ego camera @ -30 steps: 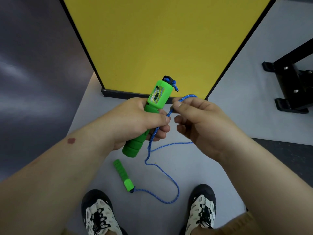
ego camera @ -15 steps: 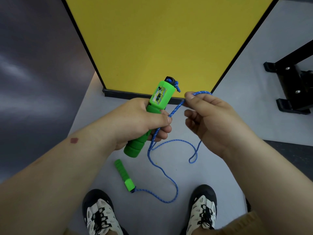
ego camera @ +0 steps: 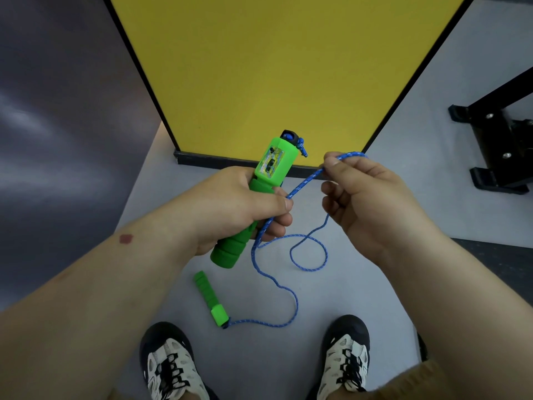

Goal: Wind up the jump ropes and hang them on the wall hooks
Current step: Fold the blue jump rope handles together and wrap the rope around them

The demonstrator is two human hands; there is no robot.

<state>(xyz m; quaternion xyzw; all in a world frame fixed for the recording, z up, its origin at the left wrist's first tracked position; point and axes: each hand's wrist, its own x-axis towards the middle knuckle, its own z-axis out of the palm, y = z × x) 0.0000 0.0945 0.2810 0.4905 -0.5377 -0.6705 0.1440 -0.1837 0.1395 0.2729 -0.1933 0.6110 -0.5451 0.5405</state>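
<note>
A person's left hand (ego camera: 239,209) is gripping 1 green handle (ego camera: 259,192), fingers curled tight around it, while the right hand (ego camera: 366,203) is pinching the blue rope (ego camera: 305,183). Winding is just starting; the second handle (ego camera: 212,298) is lying on the floor (ego camera: 360,284), needing drawing in.

Handle (ego camera: 261,194): glossy green plastic head, matt ribbed foam grip. Rope (ego camera: 277,284): braided blue cord with a flecked weave. Second handle (ego camera: 212,298): same foam and plastic. Panel (ego camera: 274,67): matt yellow, fine-grained, black-edged. Floor (ego camera: 331,293): smooth matt grey.
</note>
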